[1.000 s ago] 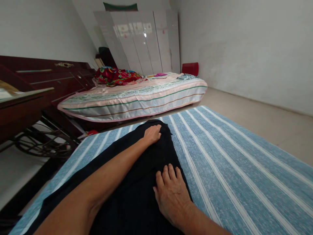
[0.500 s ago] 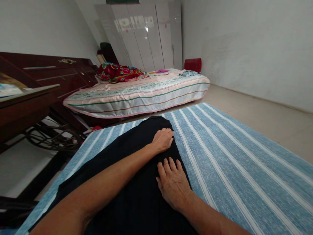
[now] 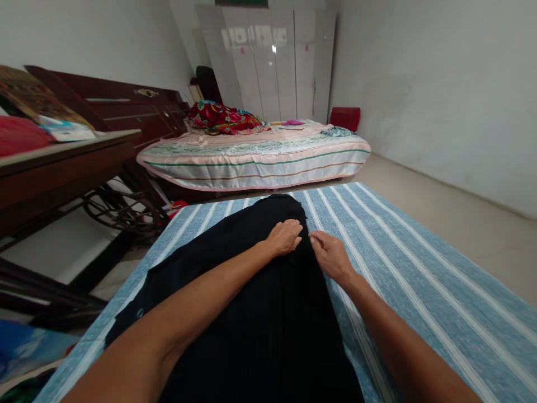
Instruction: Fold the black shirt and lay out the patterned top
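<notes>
A black garment (image 3: 255, 330) lies spread on a blue and white striped cloth (image 3: 419, 280). What looks like a small round button shows at its lower left, beside my left forearm. My left hand (image 3: 286, 236) rests palm down on the garment's far part, its fingers extended toward the right edge. At that edge my right hand (image 3: 332, 256) has thumb and fingertips pinched together on the black fabric. Both forearms reach in from below, the left one covering part of the garment.
Beyond the striped surface stands a bed (image 3: 251, 170) with a red floral blanket (image 3: 224, 118). To the left is a wooden table (image 3: 71, 170) with a wheel beneath it. A pale wardrobe (image 3: 268, 73) and a red object (image 3: 344, 118) stand farther back.
My right hand has moved forward from lying flat on the garment to pinching its right edge. My left hand stays on the far part. The view has shifted left.
</notes>
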Demonstrator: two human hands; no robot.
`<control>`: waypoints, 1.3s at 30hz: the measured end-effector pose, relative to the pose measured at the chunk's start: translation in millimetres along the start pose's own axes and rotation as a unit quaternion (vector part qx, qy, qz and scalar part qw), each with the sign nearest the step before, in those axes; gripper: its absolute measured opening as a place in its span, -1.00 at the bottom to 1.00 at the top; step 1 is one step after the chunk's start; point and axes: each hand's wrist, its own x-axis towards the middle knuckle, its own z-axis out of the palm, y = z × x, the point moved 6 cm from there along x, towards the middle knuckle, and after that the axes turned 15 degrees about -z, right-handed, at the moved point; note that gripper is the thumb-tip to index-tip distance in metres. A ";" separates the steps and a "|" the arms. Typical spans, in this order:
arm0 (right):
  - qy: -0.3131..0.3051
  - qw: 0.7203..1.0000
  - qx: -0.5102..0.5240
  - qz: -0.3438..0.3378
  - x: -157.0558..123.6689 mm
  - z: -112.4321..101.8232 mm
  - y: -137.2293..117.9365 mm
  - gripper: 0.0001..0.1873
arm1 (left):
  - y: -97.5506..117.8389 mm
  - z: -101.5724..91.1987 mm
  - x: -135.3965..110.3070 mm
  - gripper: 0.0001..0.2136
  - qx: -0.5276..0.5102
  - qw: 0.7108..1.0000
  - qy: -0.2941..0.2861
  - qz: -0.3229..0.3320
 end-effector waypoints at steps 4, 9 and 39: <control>-0.033 0.999 -0.022 -0.022 2.7 -1.6 6.3 -0.61 | 10.3 -12.2 -54.9 -0.73 -0.008 1.000 -0.009 0.015; -0.115 0.990 -0.056 -0.055 -14.7 30.8 -4.1 -0.64 | 23.2 6.0 -120.5 -0.66 -0.036 0.997 -0.066 -0.013; -0.232 0.960 -0.150 -0.042 -50.9 50.6 -19.3 -0.31 | 125.3 3.0 -286.3 -0.48 -0.121 0.980 -0.118 0.106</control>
